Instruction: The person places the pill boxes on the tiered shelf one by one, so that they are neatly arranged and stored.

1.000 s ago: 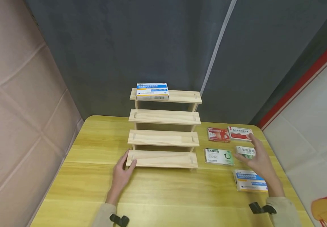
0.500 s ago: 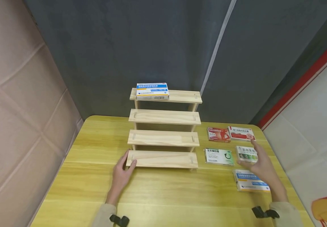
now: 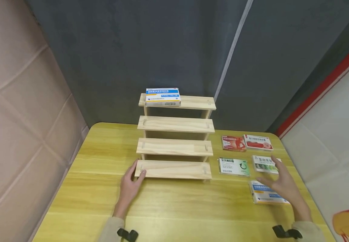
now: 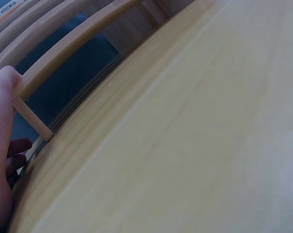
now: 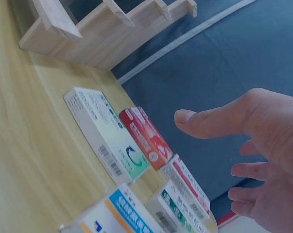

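A stepped wooden rack [image 3: 174, 147] stands on the table. My left hand [image 3: 129, 185] grips the left end of its lowest step, thumb [image 4: 10, 75] on the top edge and fingers beside the support. My right hand [image 3: 284, 184] hovers open over a blue-and-white medicine box [image 3: 266, 195], partly hiding it, and holds nothing. Nearby lie a white-and-green medicine box [image 3: 265, 164], a larger white-and-green box with an arrow [image 3: 233, 167], a red box [image 3: 233, 143] and a white-and-red box [image 3: 257, 142]. In the right wrist view the thumb [image 5: 209, 122] is spread from the fingers.
Another blue-and-white medicine box [image 3: 162, 97] lies on the left part of the rack's top step. A dark grey panel [image 3: 174, 50] rises behind the yellow wooden table [image 3: 102, 158]. Pale walls stand at both sides.
My right hand has drawn back toward me and slightly right, uncovering the white-and-red box and more of the small white-and-green one. My left hand keeps its hold on the rack.
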`<state>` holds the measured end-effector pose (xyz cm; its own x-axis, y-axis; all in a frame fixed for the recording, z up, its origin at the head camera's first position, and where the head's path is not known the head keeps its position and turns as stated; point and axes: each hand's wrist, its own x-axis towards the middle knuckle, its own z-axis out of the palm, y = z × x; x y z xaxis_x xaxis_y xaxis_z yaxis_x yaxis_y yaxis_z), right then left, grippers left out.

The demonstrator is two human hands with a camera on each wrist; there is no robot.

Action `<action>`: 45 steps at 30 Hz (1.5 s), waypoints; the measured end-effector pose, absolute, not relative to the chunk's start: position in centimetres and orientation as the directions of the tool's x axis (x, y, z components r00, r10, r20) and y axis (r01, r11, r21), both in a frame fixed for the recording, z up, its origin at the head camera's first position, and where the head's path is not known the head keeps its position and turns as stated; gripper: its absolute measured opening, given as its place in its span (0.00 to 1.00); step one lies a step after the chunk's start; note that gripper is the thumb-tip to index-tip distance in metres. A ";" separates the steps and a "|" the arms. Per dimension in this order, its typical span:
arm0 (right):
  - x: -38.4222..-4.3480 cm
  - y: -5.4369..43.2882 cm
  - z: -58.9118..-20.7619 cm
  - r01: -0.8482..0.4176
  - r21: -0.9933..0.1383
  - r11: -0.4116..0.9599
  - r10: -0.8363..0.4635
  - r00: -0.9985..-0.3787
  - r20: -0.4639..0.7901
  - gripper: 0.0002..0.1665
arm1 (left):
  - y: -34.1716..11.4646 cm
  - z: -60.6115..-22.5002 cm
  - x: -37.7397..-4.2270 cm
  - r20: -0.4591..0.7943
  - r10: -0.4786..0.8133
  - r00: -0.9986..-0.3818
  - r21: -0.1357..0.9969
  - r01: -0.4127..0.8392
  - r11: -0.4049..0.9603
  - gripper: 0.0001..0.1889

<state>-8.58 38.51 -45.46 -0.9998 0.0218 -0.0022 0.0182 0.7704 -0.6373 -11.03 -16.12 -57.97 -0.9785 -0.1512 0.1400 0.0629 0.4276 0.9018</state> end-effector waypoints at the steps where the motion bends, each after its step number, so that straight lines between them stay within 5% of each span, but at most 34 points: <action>1: -8.5 38.6 -45.5 0.027 -0.634 0.773 0.026 -1.000 -0.012 0.66 | -16.2 -57.9 -11.0 0.138 -0.151 -0.979 0.902 0.061 0.427 0.35; 13: -7.6 40.0 -46.8 0.013 -0.632 0.775 0.012 -1.000 -0.006 0.67 | -16.3 -57.8 -10.9 0.126 -0.138 -0.982 0.899 0.054 0.435 0.36; 31: -6.9 41.9 -48.0 0.209 -0.585 0.783 0.081 -0.968 -0.237 0.71 | -16.2 -57.8 -11.0 0.130 -0.131 -0.983 0.897 0.060 0.438 0.36; 45: -5.6 42.5 -50.1 0.136 -0.677 0.724 0.023 -0.985 -0.173 0.71 | -16.3 -57.9 -11.1 0.127 -0.128 -0.984 0.898 0.059 0.436 0.36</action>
